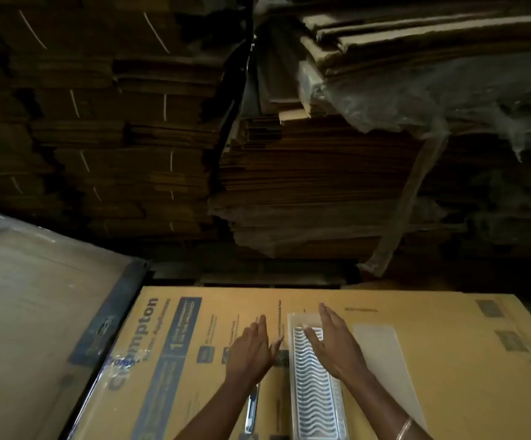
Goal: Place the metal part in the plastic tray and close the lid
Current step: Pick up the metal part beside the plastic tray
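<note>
The metal part (313,381) already lies in your plastic tray (293,325). Your left hand (251,350) and right hand (334,341) hover open, empty. The lid (381,354) beside it isn't closed.

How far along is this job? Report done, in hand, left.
Done: clear plastic tray sits on the printed carton, lid lying open to its right. In hand: nothing; left hand and right hand hover open, the right over the tray. Left: load the shiny metal part lying on the carton by the left forearm, then shut the lid.
</note>
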The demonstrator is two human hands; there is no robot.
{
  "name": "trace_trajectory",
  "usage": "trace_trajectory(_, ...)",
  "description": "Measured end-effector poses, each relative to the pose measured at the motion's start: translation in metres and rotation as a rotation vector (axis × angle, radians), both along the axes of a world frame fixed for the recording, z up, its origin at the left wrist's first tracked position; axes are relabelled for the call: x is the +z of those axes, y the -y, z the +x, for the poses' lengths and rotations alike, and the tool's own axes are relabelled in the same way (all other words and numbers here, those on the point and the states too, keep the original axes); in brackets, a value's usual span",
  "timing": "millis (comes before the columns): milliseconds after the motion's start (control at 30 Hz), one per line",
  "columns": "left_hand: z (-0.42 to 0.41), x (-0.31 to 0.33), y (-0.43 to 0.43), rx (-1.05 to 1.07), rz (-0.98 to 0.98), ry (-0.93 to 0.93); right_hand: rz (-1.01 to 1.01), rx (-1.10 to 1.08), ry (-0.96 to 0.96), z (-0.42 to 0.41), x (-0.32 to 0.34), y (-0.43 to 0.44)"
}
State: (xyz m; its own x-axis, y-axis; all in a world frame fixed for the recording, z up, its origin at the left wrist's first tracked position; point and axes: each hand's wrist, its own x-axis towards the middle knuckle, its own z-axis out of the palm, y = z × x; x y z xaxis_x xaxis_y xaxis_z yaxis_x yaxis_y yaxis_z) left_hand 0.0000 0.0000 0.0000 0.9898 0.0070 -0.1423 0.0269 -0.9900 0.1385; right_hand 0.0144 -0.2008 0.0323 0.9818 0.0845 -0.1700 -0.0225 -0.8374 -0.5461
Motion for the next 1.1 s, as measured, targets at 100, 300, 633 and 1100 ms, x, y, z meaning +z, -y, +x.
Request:
trace_trajectory(100, -0.010, -0.021, -0.003, 0.063, 0.030, -0.105, -0.010, -0.005, -0.042, -0.004, -0.010, 0.001)
trace_trajectory(300, -0.027, -0.071, -0.013, 0.075, 0.060, -0.230, -0.014, -0.047, -0.040, -0.014, -0.032, 0.011)
trace_trajectory(633, -0.032, -0.083, -0.007, 0.346, -0.208, -0.221, -0.059, -0.076, -0.009, -0.014, -0.041, 0.034)
trace_trajectory(1100, -0.019, -0.098, -0.017, 0.482, -0.473, -0.269, -0.048, -0.093, 0.023, -0.009, -0.046, 0.044)
